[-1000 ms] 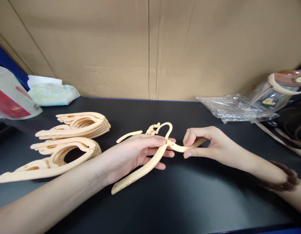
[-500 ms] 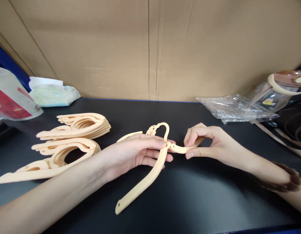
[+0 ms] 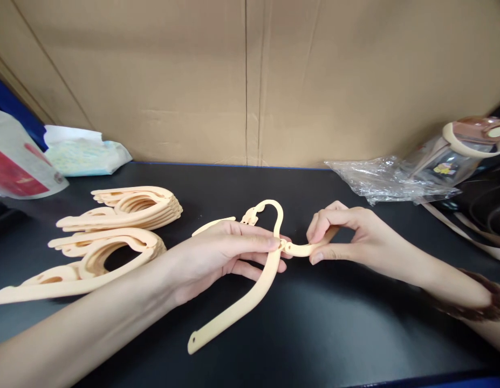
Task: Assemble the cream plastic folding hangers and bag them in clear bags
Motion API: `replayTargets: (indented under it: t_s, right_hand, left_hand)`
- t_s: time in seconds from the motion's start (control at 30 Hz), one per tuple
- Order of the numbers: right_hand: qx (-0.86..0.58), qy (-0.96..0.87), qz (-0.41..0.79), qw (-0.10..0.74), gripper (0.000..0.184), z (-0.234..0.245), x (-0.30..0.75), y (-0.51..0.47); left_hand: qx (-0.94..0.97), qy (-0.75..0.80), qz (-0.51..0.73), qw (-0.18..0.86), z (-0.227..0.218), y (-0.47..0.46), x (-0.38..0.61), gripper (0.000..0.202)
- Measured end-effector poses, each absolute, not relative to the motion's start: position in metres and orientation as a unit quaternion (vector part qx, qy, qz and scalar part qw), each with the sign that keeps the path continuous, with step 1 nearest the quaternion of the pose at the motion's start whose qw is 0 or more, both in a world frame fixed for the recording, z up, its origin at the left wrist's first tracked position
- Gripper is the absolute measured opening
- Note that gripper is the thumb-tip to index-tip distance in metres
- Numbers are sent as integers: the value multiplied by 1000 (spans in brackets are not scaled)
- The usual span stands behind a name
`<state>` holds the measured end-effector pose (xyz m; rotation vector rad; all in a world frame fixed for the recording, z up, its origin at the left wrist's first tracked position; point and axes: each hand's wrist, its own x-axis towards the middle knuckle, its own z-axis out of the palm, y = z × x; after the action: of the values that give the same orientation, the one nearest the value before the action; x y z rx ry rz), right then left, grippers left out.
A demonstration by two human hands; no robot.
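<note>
My left hand (image 3: 237, 248) is closed on a cream plastic folding hanger (image 3: 241, 304), thumb near its joint. The curved hook rises above the fingers, and one long arm with a small hole at its tip slants toward the lower left. From the right, my right hand (image 3: 342, 234) pinches a short curved hanger arm (image 3: 300, 249) between thumb and fingers. Its holed end sits at the joint; whether the two are linked cannot be made out. Behind my left hand lie more cream hanger parts (image 3: 213, 223), partly hidden.
Two stacks of folded cream hangers, a rear stack (image 3: 161, 210) and a front stack (image 3: 124, 275), lie left on the black table (image 3: 314, 334). A tissue pack (image 3: 91, 159) and white-red container (image 3: 23, 161) stand behind. Clear plastic wrap (image 3: 367, 180) and a strapped bottle (image 3: 452, 156) are at right.
Both hands keep their grips. The hanger's joint and hook have shifted slightly to the right, with my left fingers following. The right hand has barely moved.
</note>
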<state>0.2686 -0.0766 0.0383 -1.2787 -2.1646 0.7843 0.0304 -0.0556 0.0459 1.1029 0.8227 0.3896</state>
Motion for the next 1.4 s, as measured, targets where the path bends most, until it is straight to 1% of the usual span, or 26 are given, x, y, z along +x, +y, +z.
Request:
replayTargets:
  t_s: [0.27, 0.4, 0.53, 0.63, 0.73, 0.8, 0.87, 0.93, 1.03, 1.13, 1.27, 1.4]
  right_hand:
    - [-473, -802, 259, 257, 24, 37, 268, -77]
    - [-475, -815, 230, 238, 25, 34, 267, -76]
    - [-478, -816, 226, 233, 24, 32, 261, -78]
    - [-490, -804, 226, 248, 24, 31, 260, -77]
    - [-525, -767, 226, 292, 27, 29, 268, -70]
    - [-564, -737, 188, 322, 30, 28, 276, -63]
    - [-602, -725, 124, 311, 32, 28, 283, -57]
    - [-632, -725, 67, 263, 33, 29, 284, -56]
    - [-659, -726, 27, 192, 30, 31, 278, -60]
    - [-655, -733, 2, 184, 28, 30, 274, -65]
    - [-629, -754, -29, 186, 41, 24, 276, -68]
    - [-626, -762, -45, 162, 41, 22, 277, -67]
  left_hand:
    - [531, 399, 187, 724, 43, -56, 30, 16]
    - [545, 415, 193, 702, 35, -55, 29, 18]
    - [550, 420, 203, 693, 31, -54, 30, 21]
    - [552, 433, 227, 676, 32, -56, 33, 23]
    - [551, 442, 232, 669, 32, -57, 36, 28]
    - [578, 433, 234, 651, 30, -57, 37, 30]
    - [629, 431, 237, 602, 27, -56, 36, 29]
    - [689, 439, 237, 525, 24, -55, 35, 27]
    - [773, 443, 232, 391, 25, -55, 33, 24]
    - [823, 435, 219, 291, 28, -56, 31, 20]
    - [868, 428, 185, 174, 30, -55, 28, 21]
    - [880, 439, 165, 77, 28, -50, 25, 26]
